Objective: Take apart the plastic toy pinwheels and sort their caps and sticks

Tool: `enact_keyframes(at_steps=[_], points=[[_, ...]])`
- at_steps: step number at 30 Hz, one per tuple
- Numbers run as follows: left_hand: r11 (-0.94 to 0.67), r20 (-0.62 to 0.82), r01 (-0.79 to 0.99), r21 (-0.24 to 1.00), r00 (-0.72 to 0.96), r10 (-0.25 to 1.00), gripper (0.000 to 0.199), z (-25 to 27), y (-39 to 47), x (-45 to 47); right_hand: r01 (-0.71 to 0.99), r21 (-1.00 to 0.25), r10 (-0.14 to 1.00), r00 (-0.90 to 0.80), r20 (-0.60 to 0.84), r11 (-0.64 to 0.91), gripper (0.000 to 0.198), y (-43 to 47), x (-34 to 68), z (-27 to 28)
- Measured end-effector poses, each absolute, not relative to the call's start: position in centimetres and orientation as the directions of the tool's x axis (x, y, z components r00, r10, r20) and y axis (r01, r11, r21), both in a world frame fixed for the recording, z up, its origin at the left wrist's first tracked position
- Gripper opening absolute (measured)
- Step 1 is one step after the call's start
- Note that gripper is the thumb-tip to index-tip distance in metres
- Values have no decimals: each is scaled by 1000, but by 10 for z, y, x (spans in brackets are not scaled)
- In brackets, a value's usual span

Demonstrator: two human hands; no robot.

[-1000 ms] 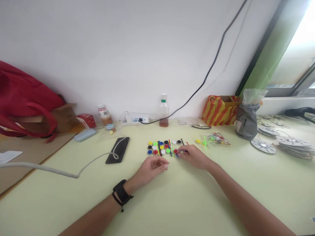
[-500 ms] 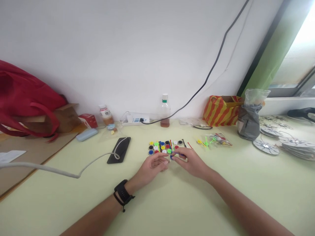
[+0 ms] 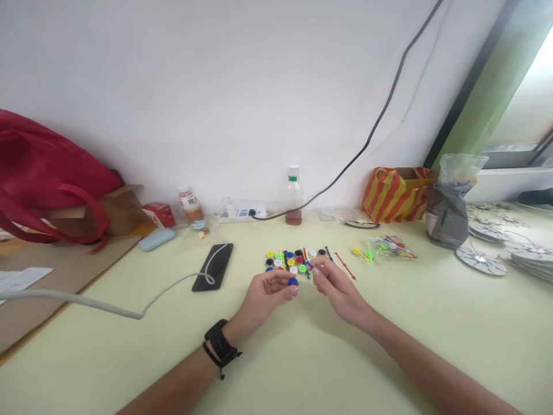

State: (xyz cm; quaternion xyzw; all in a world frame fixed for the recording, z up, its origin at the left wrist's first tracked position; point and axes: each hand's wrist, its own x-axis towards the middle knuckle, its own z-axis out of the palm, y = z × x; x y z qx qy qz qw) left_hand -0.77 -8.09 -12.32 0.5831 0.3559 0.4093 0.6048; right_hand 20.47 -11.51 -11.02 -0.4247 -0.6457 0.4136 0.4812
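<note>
My left hand [image 3: 266, 294] pinches a blue round disc [image 3: 292, 282] between thumb and fingertips, a little above the table. Close by on the right, my right hand [image 3: 339, 288] has its thumb and fingers closed on a thin blue plastic arrow [image 3: 308, 264]; part of it is hidden by the fingers. Just beyond both hands lie rows of small round discs in several colours, such as a green disc [image 3: 302, 268] and a yellow disc [image 3: 270, 254]. Thin coloured sticks lie across these rows. A red arrow [image 3: 345, 266] rests on the table beyond my right hand.
A black phone [image 3: 212, 267] with a grey cable lies left. Along the wall stand a drink bottle [image 3: 294, 196], a power strip [image 3: 244, 210] and a striped bag [image 3: 395, 195]. A plastic packet of coloured parts [image 3: 393, 246] and stacked discs [image 3: 533, 256] are at right.
The blue disc, formerly at my right fingertips, is now in my left hand's pinch. My right hand has drawn slightly away rightward with the blue arrow. The camera view has shifted a little.
</note>
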Motion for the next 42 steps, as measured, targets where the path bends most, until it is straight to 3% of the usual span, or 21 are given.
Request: enact_keyframes(at_steps=[3, 5, 8, 11, 15, 20, 28, 34, 42], points=[[-15, 42, -73, 997, 389, 920, 41, -125, -79, -8, 236, -898, 929, -102, 357, 371, 35, -111, 208, -105], [0, 25, -66, 998, 380, 925, 42, -124, -79, -8, 211, -918, 942, -68, 328, 335, 35, -111, 209, -101], [28, -3, -61, 998, 371, 929, 44, -119, -80, -7, -17, -987, 984, -78, 163, 162, 35, -111, 209, -97], [34, 6, -97, 995, 389, 921, 46, -115, -82, -7, -258, -966, 992, -121, 32, -1, 32, -111, 205, -100], [-3, 62, -133, 991, 447, 892, 48, -115, -84, -8, -361, -926, 983, -177, -46, -108, 33, -113, 198, -109], [-95, 118, -74, 993, 421, 900, 39, -120, -86, -7, -310, -945, 981, -190, -46, -105, 35, -116, 191, -113], [-166, 158, -7, 986, 343, 926, 32, -119, -87, -7, -38, -997, 991, -112, 70, 66, 25, -114, 195, -115], [-162, 156, -10, 987, 347, 925, 37, -121, -88, -8, -38, -992, 984, -127, 126, 122, 25, -114, 192, -120], [-170, 152, 13, 985, 387, 910, 31, -116, -88, -9, -4, -991, 976, -168, 136, 137, 25, -111, 192, -125]])
